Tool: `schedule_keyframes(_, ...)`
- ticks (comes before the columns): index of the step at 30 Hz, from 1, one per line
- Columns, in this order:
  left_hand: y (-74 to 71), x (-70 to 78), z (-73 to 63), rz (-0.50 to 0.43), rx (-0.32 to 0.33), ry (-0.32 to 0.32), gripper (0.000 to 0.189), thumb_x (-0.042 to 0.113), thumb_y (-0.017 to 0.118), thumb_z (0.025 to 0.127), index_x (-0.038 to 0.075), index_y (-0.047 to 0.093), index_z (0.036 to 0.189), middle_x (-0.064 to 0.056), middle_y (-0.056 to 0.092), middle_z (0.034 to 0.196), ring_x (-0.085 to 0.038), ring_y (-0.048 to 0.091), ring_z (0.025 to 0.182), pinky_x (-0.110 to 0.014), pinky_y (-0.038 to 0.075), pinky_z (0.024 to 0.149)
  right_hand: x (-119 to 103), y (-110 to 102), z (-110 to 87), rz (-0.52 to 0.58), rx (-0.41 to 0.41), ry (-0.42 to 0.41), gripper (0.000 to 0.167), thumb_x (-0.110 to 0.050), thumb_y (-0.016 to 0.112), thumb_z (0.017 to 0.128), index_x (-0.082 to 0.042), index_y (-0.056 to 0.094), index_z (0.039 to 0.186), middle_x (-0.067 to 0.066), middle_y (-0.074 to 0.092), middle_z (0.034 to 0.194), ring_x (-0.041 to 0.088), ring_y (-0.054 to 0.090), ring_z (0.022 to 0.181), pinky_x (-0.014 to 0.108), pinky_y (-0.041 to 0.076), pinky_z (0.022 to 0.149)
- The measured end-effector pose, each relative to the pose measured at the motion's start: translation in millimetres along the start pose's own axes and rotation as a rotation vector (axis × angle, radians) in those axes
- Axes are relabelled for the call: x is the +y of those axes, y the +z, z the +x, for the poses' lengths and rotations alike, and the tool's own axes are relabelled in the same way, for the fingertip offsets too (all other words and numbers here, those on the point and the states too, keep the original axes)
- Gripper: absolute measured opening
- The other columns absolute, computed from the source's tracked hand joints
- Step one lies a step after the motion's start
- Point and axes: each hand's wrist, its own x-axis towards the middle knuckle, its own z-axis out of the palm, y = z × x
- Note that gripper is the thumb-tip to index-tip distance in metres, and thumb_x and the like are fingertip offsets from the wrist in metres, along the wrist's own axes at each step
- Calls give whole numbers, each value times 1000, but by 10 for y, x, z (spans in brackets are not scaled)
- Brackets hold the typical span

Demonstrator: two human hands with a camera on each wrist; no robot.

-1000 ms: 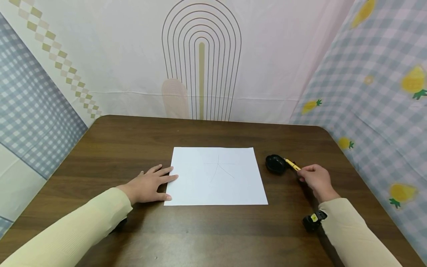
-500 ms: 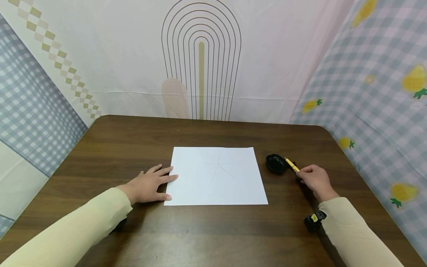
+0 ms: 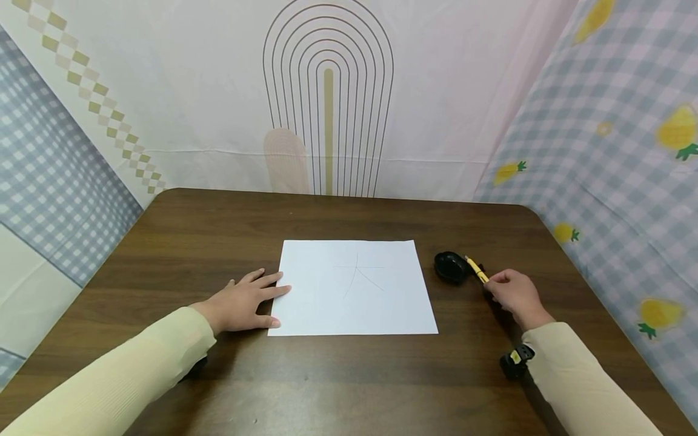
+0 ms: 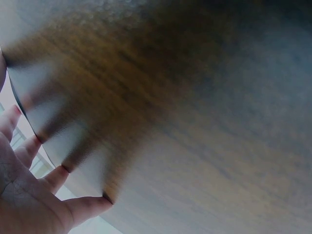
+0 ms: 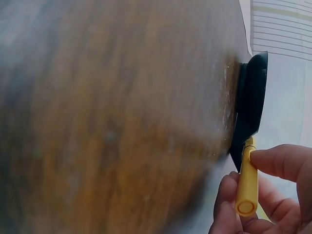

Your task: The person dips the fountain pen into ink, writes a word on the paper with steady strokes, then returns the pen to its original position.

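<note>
A white sheet of paper (image 3: 305,303) lies on the table, with several thin dark strokes crossing near its middle. My left hand (image 3: 245,303) rests flat at its left edge, fingers spread and fingertips on the paper. To the right of the sheet, my right hand (image 3: 515,293) pinches a slim yellow pen (image 3: 477,269) between thumb and fingers. Its far end is at the small black dish (image 3: 451,267); whether they touch I cannot tell. In the right wrist view the pen (image 5: 247,183) points away toward the dish (image 5: 254,95), its round butt end facing the camera.
The brown wooden table (image 3: 349,387) reaches back to a white patterned curtain (image 3: 207,91). Blue checked cloth (image 3: 611,169) with yellow fruit prints hangs along the right side. A small black device (image 3: 515,361) sits at the right wrist.
The pen has turned slightly in my right fingers, its far end a little higher beside the dish. My left hand and the paper stay in place.
</note>
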Motion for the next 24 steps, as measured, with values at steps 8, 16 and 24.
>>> schedule_keyframes(8, 8, -14, -5, 7, -6, -16, 71, 54, 65, 86, 26, 42, 148, -5, 26, 158, -43, 18, 143, -78, 20, 97, -11, 6, -7, -73, 2, -27, 30, -18, 57, 94, 7, 57, 111, 18, 60, 95, 27, 54, 78, 31, 44, 60)
schedule_keyframes(16, 7, -20, -22, 0, -6, -21, 71, 54, 65, 86, 27, 42, 148, -5, 26, 158, -43, 18, 143, -78, 20, 97, -6, 23, -3, -95, -16, -55, 38, -18, 56, 94, 8, 56, 122, 25, 58, 110, 25, 53, 75, 31, 44, 58)
schedule_keyframes(24, -10, -17, 1, -6, -12, -36, 73, 54, 67, 84, 26, 44, 147, -7, 28, 157, -44, 20, 143, -78, 21, 96, -41, 16, -1, -77, -60, -39, 44, -18, 54, 96, 6, 51, 133, 31, 52, 126, 29, 54, 89, 31, 50, 61)
